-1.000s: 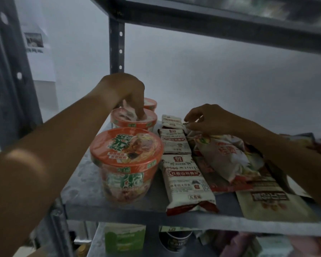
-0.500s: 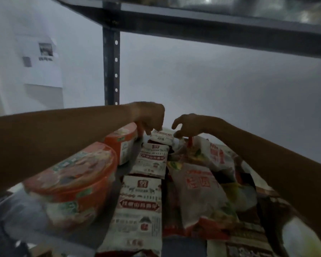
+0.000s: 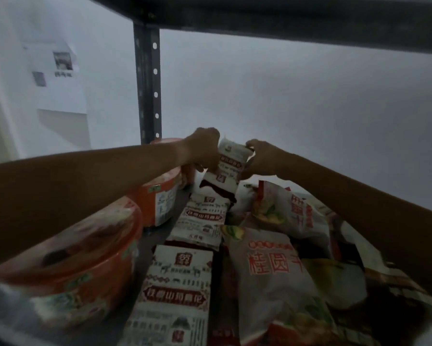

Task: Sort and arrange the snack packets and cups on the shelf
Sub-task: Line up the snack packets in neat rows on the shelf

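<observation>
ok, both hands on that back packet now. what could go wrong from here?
1. The white packet is lifted and tilted, pinched between the left hand and right hand; if it slips it would likely land askew on the packet row.
2. The left forearm lies close over the orange cups; pulling back could nudge one.
3. The large bags on the right overlap loosely and could slide if the right arm brushes them.

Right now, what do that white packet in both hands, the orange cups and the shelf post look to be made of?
White packet: thin glossy plastic film, seemingly; it crinkles and bends between the left hand and right hand.
Orange cups: probably rigid plastic or coated paper, with a smooth printed wall.
Shelf post: dark painted metal, with punched holes.
</observation>
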